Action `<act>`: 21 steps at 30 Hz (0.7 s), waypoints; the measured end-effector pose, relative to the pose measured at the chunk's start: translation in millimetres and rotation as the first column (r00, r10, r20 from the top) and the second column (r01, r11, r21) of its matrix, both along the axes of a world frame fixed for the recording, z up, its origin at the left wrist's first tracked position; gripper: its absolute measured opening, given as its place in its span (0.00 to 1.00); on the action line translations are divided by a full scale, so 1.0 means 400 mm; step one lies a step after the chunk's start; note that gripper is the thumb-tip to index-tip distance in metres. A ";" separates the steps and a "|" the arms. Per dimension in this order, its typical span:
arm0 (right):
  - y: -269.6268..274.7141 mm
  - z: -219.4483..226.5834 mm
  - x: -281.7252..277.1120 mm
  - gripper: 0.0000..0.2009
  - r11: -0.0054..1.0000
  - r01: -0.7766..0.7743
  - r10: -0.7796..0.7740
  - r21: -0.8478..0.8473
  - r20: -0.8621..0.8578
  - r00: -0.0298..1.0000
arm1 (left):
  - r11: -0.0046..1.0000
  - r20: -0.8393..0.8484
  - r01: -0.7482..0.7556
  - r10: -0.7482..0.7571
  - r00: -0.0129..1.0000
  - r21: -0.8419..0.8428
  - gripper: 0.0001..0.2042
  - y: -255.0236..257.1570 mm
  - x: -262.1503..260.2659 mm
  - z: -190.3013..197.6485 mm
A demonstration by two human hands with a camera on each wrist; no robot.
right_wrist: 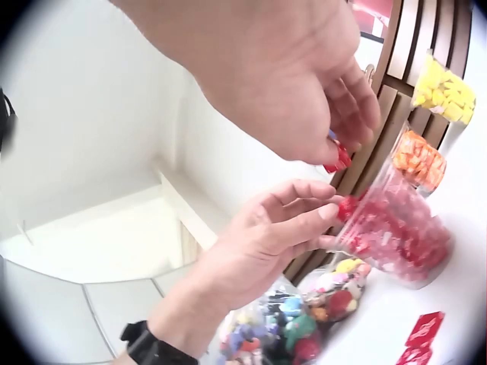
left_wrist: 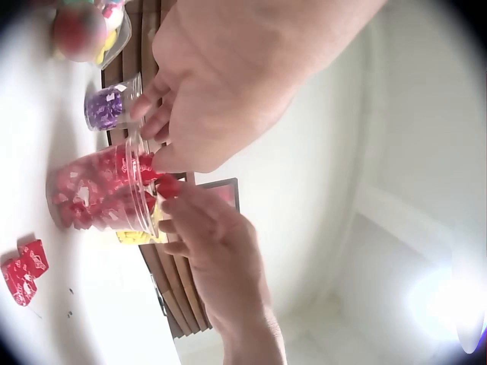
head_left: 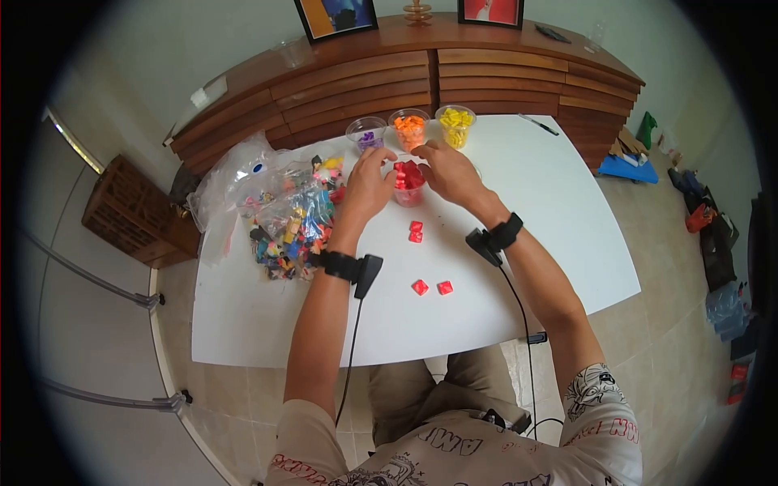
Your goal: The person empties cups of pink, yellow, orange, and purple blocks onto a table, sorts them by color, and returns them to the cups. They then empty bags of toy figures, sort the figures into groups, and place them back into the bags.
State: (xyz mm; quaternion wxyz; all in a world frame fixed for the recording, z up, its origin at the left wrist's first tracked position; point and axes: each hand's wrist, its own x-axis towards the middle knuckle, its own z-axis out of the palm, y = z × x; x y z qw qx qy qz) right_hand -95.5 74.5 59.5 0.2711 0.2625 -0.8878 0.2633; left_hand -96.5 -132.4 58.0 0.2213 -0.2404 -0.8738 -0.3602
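Toward the far edge of the white table [head_left: 559,211] stood a clear plastic cup [head_left: 410,198] of red wrapped pieces [head_left: 407,176]. The right hand [head_left: 455,172] pinched one small red piece [right_wrist: 337,158] by its mouth; the left hand [head_left: 369,187] was there too, its grip impossible to tell.

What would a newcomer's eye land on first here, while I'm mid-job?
Probably the clear cup of red pieces on the white table, with the left hand and right hand at its rim, the right pinching a red piece. Next, just beyond it, the cup of purple pieces, cup of orange pieces and cup of yellow pieces; then the bulging clear bag of colourful figures to its left.
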 end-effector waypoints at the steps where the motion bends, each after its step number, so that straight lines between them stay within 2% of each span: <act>1: 0.005 0.001 0.004 0.13 1.000 0.015 -0.015 0.003 0.026 1.000 | 1.000 0.025 -0.007 0.006 1.000 0.023 0.12 -0.006 0.014 0.000; 4: 0.018 0.007 0.060 0.14 0.999 -0.048 0.047 -0.008 -0.047 0.998 | 1.000 -0.068 0.004 -0.003 0.998 0.024 0.13 -0.024 0.034 -0.027; 5: 0.020 -0.008 0.058 0.14 0.999 -0.051 0.051 -0.006 -0.045 0.998 | 1.000 -0.066 0.001 0.001 0.998 0.026 0.13 -0.028 0.030 -0.045; 7: 0.025 -0.045 0.062 0.13 0.983 -0.147 0.167 0.110 -0.196 0.966 | 0.994 -0.022 0.110 -0.109 0.994 0.010 0.12 -0.029 0.029 -0.084; 8: 0.027 -0.021 0.082 0.13 0.983 -0.145 0.165 0.111 -0.197 0.966 | 0.994 -0.023 0.112 -0.111 0.994 0.011 0.12 -0.023 0.039 -0.075; 10: 0.038 0.029 0.137 0.12 0.993 -0.071 0.057 -0.097 -0.137 0.989 | 1.000 -0.118 0.000 0.003 0.993 0.024 0.12 -0.016 0.079 -0.062; 11: 0.055 0.039 0.154 0.12 0.993 -0.071 0.059 -0.095 -0.132 0.990 | 1.000 -0.113 -0.002 0.005 0.994 0.027 0.12 -0.019 0.103 -0.047; 12: 0.086 0.042 0.171 0.13 0.998 -0.056 0.056 0.000 0.107 0.993 | 1.000 -0.101 -0.012 0.012 0.995 -0.002 0.12 -0.026 0.128 -0.033; 13: 0.111 0.039 0.189 0.14 0.993 -0.064 0.028 0.095 0.339 0.940 | 0.999 -0.087 -0.022 0.019 0.996 -0.032 0.12 -0.031 0.152 -0.027; 14: 0.125 0.033 0.210 0.14 0.993 -0.065 0.028 0.095 0.345 0.938 | 0.999 -0.081 -0.021 0.019 0.997 -0.032 0.12 -0.034 0.170 -0.030; 16: 0.137 0.010 0.270 0.19 0.905 -0.317 0.067 0.285 0.640 0.765 | 0.992 0.219 0.022 0.006 0.976 -0.123 0.15 -0.039 0.201 -0.041; 18: 0.122 -0.032 0.341 0.20 0.894 -0.373 0.135 0.247 0.646 0.751 | 0.988 0.244 0.075 -0.039 0.969 -0.137 0.15 -0.031 0.208 -0.078; 19: 0.104 -0.054 0.358 0.16 0.853 -0.431 0.173 0.296 0.617 0.768 | 0.980 0.263 0.129 -0.086 0.961 -0.152 0.16 -0.022 0.209 -0.092; 21: 0.083 -0.079 0.379 0.13 0.877 -0.407 0.173 0.257 0.621 0.765 | 0.980 0.248 0.082 -0.035 0.968 -0.184 0.17 0.009 0.219 -0.103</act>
